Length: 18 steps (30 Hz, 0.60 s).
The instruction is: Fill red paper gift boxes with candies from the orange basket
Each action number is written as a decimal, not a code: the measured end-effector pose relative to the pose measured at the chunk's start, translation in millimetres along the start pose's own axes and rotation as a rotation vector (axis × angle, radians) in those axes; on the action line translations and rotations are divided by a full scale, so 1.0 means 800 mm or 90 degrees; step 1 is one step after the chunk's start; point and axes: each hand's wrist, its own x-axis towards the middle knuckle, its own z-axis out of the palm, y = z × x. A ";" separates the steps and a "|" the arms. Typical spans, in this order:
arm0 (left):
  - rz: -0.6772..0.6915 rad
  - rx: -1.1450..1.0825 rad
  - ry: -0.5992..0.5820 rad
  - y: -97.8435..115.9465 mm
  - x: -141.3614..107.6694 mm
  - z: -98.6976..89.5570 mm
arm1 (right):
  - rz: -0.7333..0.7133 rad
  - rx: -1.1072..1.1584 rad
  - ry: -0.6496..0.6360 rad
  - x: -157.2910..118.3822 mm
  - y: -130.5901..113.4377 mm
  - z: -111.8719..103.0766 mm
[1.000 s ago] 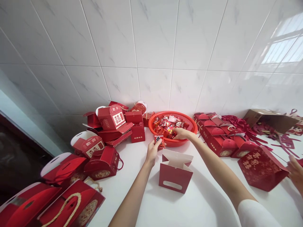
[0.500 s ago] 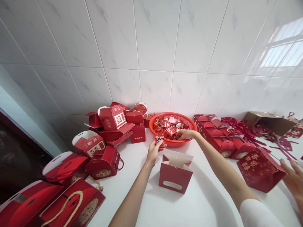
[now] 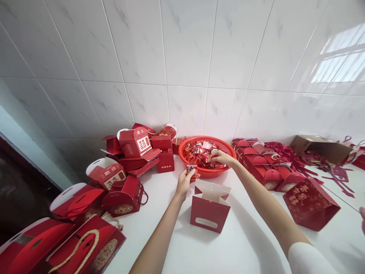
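Note:
My left hand (image 3: 184, 183) is closed around a small red candy packet (image 3: 192, 172) with dark lettering, just in front of the basket's rim. My right hand (image 3: 219, 157) reaches into a red plastic basket (image 3: 209, 174); its fingertips pinch a wrapped candy among the pile of wrapped candies (image 3: 199, 150). Between my forearms stands an upright red paper box (image 3: 210, 215) with its top open and a pale oval window low on its front. What lies inside that box is hidden.
Red gift boxes (image 3: 139, 142) crowd the left side, some with rope handles. At right are a row of red boxes (image 3: 256, 163), a tilted red box (image 3: 312, 203), a cardboard box (image 3: 322, 148) with ribbons, and part of another person's hand (image 3: 362, 220). A tiled wall (image 3: 186, 102) stands behind.
My right hand has lifted slightly and shifted left within the basket, its fingertips now showing. The other person's hand has drawn away from the tilted box toward the right edge.

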 end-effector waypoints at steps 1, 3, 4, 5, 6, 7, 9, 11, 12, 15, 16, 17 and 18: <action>-0.001 -0.001 0.000 0.000 0.000 0.001 | -0.012 -0.011 -0.013 -0.002 -0.001 -0.003; -0.002 -0.006 0.000 0.001 -0.001 0.002 | -0.037 -0.052 -0.035 -0.006 -0.004 -0.009; -0.004 -0.008 0.000 0.001 -0.001 0.003 | -0.050 -0.080 -0.043 -0.006 -0.006 -0.010; -0.006 -0.008 0.001 0.002 -0.001 0.003 | -0.062 -0.111 -0.052 -0.006 -0.009 -0.011; -0.009 -0.007 0.002 0.002 -0.002 0.004 | -0.074 -0.140 -0.062 -0.006 -0.012 -0.010; -0.012 -0.006 0.002 0.003 -0.002 0.004 | -0.083 -0.165 -0.072 -0.004 -0.017 -0.007; -0.016 -0.005 -0.004 0.003 -0.002 0.003 | -0.099 -0.194 -0.091 0.000 -0.027 0.004; -0.015 -0.005 -0.006 0.002 -0.003 0.003 | -0.115 -0.206 -0.104 0.005 -0.037 0.021; -0.014 -0.004 -0.005 0.001 -0.003 0.002 | -0.126 -0.215 -0.113 0.007 -0.042 0.031; -0.015 -0.010 -0.002 -0.001 -0.003 0.002 | -0.155 -0.247 -0.128 0.016 -0.053 0.059; -0.016 -0.014 -0.005 -0.001 -0.003 0.002 | -0.159 -0.258 -0.127 0.018 -0.055 0.066; -0.017 -0.017 -0.007 -0.001 -0.003 0.002 | -0.162 -0.267 -0.121 0.020 -0.057 0.070; -0.017 -0.021 -0.006 0.000 -0.003 0.002 | -0.165 -0.274 -0.110 0.021 -0.058 0.072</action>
